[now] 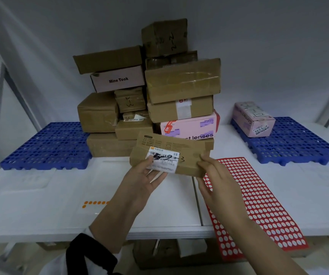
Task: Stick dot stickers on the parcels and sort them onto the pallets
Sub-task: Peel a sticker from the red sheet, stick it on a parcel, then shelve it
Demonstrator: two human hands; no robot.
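Starting at the middle left of the frame, the left pallet sits at the back of the white desk. In front of it, near the desk's front edge, a short row of orange dot stickers runs up to the left forearm.

The left hand cups the left end of the brown parcel from below, its thumb pressed on the white shipping label. The parcel is held clear of the desk at frame centre, in front of the stack of parcels. Its long axis runs left to right and the labelled face is tipped toward the camera. A handwritten mark sits beside the label, but I cannot read it with confidence. No dot is visible on the face that shows.

The right hand pinches the right end of the parcel between thumb and fingertips. The red sticker sheet lies directly below and to the right of this hand, running down toward the lower right of the frame.

The right hand is therefore plainly nearer to the red sheet. I judge it could let go and peel a dot while the left hand carries the parcel alone. The orange dots would suit the left hand better.

At middle right, well apart from the hands, the right pallet carries a pink parcel at its back left corner.
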